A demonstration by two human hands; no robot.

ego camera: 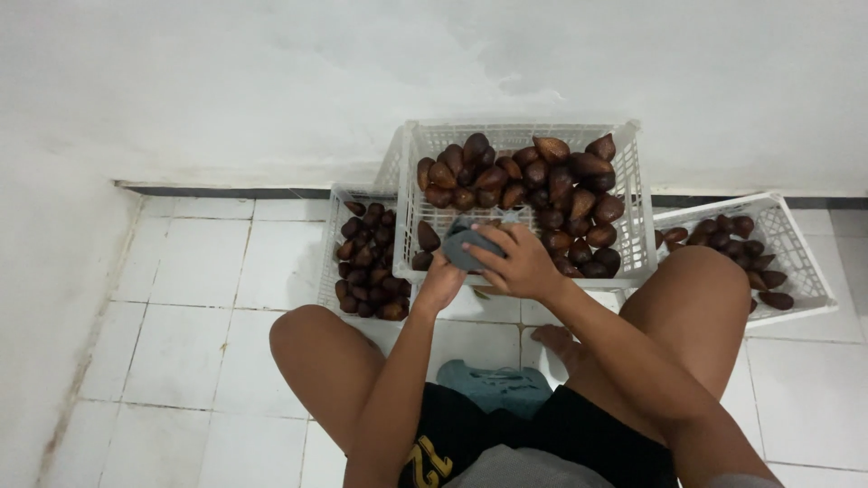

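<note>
While the person is sitting on the white tiled floor [190, 298] with knees spread, three white plastic crates are standing along the wall, and the middle crate [633, 194] is serving as the landmark. To its left, touching its side, a smaller crate [329, 242] is holding a heap of dark brown, scaly snake fruits [369, 262]. The middle crate itself is carrying the biggest pile of snake fruits [533, 185], heaped toward its far and right side.

At the near edge of the middle crate, the left hand [440, 282] is curling closed around the lower end of a grey cloth [470, 246]; whether a fruit is sitting inside the cloth is something the view is not showing, though it may be. Just right of it, the right hand [520, 262] is lying over the same cloth, fingers bent and gripping it from above. The cloth is hanging just above the crate's front rim, between both hands.

Below the middle crate, between the person's thighs, a teal cloth [495, 384] is lying on the floor. To the right of the middle crate, partly behind the right knee, a third crate [800, 258] is sitting tilted, holding a thinner layer of snake fruits [737, 244].
</note>
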